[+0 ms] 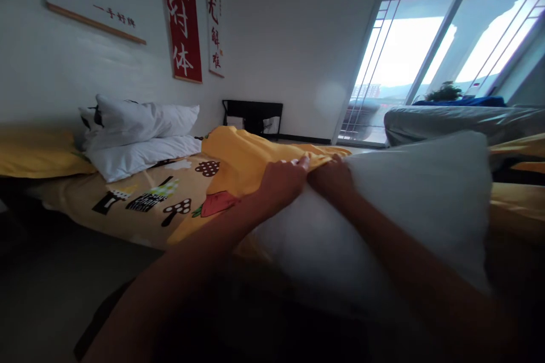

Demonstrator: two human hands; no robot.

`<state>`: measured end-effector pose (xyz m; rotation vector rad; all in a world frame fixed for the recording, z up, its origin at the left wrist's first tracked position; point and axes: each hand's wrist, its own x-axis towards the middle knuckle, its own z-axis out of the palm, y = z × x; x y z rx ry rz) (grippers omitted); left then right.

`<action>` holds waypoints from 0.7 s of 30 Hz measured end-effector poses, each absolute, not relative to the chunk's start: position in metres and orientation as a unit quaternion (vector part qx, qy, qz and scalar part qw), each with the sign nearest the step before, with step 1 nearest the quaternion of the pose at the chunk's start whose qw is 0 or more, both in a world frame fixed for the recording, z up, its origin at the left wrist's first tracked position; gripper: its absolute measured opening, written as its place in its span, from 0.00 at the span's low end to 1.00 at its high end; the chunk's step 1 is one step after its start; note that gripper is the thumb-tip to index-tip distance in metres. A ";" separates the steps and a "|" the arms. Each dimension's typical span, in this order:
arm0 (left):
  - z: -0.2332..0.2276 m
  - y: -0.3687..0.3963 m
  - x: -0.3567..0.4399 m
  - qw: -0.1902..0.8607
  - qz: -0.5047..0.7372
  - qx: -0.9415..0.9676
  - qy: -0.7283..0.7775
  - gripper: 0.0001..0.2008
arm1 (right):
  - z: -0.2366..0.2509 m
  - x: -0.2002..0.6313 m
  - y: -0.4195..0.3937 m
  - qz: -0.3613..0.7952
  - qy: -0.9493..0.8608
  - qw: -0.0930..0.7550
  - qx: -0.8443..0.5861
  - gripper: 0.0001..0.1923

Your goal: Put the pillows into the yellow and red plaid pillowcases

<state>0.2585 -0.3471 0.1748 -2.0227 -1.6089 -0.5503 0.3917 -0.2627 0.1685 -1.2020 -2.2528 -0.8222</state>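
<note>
Both the left hand [283, 181] and right hand [331, 178] grip the yellow pillowcase [247, 161] edge over the white pillow [409, 210] at the bed's [128, 204] near edge

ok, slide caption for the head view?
Both hands, left hand and right hand, grip yellow fabric at a white pillow's edge.

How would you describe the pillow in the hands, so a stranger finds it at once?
Start at the bed with the cartoon sheet. At its near edge both hands, left hand and right hand, grip a white pillow. Unlike the stacked pillows by the wall, it is held and meets yellow fabric.
</note>
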 end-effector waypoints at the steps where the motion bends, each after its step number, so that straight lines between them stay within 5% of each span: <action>1: 0.172 -0.342 0.249 0.265 -0.198 -0.732 -0.595 0.15 | 0.175 0.398 -0.259 -0.305 -0.808 0.217 -0.455 0.15; 4: 0.162 -0.325 0.213 0.281 -0.171 -0.687 -0.648 0.14 | 0.195 0.413 -0.250 -0.338 -0.783 0.202 -0.482 0.21; 11: 0.169 -0.295 0.163 0.189 -0.185 -0.668 -0.696 0.09 | 0.250 0.408 -0.195 -0.355 -0.755 0.198 -0.514 0.19; 18: 0.204 -0.253 0.147 0.217 -0.281 -0.670 -0.652 0.06 | 0.293 0.387 -0.104 -0.391 -0.793 0.183 -0.431 0.49; 21: 0.165 -0.217 0.136 0.185 -0.214 -0.680 -0.677 0.08 | 0.264 0.363 -0.076 -0.325 -0.835 0.171 -0.409 0.42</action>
